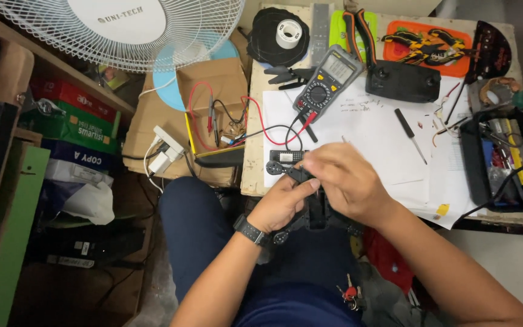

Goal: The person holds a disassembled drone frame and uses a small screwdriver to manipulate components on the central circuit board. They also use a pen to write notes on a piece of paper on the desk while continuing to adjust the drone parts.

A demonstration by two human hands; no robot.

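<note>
Black drone frame (pixel 310 200) gripped by left hand (pixel 282 203) and right hand (pixel 340 181) at desk (pixel 252 163) edge; multimeter (pixel 327 82) lies beyond.

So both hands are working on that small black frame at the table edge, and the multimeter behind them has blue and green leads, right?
Not quite. The head view shows both hands, left and right, on the small black frame, but the multimeter has red and black leads, not blue and green.
</note>
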